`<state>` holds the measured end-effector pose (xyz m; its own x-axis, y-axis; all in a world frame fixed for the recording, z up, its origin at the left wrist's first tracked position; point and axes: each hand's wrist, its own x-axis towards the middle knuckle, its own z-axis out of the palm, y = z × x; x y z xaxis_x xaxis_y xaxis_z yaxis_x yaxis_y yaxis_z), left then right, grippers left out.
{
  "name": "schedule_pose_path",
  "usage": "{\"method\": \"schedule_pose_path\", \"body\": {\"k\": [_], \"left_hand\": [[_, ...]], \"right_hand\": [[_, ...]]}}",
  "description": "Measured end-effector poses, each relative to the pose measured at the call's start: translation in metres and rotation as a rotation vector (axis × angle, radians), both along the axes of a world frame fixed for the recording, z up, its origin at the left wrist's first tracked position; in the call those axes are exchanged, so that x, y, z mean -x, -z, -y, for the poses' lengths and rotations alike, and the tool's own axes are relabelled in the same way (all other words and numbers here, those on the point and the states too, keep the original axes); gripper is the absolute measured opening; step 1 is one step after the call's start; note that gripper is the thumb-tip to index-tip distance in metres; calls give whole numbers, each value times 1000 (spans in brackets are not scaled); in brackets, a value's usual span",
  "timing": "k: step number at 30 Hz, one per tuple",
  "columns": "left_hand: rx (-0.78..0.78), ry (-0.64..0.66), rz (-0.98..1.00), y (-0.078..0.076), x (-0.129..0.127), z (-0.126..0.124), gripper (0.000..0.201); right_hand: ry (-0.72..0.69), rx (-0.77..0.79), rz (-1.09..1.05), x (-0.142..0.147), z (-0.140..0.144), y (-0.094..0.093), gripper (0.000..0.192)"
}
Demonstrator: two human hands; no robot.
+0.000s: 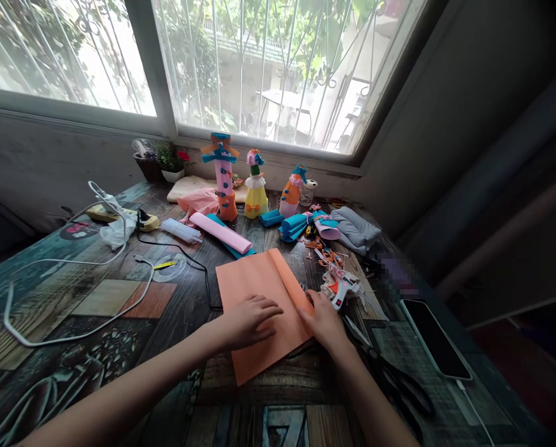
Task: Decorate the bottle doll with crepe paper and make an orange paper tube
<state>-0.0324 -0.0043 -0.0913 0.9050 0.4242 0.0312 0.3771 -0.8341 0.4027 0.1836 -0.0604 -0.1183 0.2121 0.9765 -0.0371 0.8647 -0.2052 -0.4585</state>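
**Hands Smooth an Orange Sheet With a Turned-Over Edge**

The orange paper sheet [254, 329] lies on the tabletop [185, 338] directly beneath the left hand [254, 320], whose fingers rest spread and slightly apart, gripping nothing. The right hand [323, 318] is at the sheet's turned-over right edge, thumb on the strip and fingers curled beside it; whether they pinch it, I cannot tell.

The step in hand looks like folding or rolling that edge. The next move probably calls for the left fingers to steady the sheet while the right ones work evenly along the strip.

Just right of the right fingers are a glue gun [346, 287] and open scissors [375, 354], which crowd that side. Paper scraps [327, 253] lie beyond them. Left of the left fingers, a black cable [206, 274] runs up to the sheet and could snag it. Farther ahead lies a pink paper roll [221, 233].
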Motion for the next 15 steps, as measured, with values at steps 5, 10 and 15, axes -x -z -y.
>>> {"method": "schedule_pose_path", "body": {"k": [5,10,15], "left_hand": [[-74,-143,7,20,-9,-23,45],[-98,-192,12,30,-9,-28,33],[-82,-227,21,28,-11,-30,22]], "right_hand": [[-1,-16,73,-17,-27,-21,33],[41,19,146,-44,-104,-43,23],[133,53,202,-55,-197,-45,27]]}}
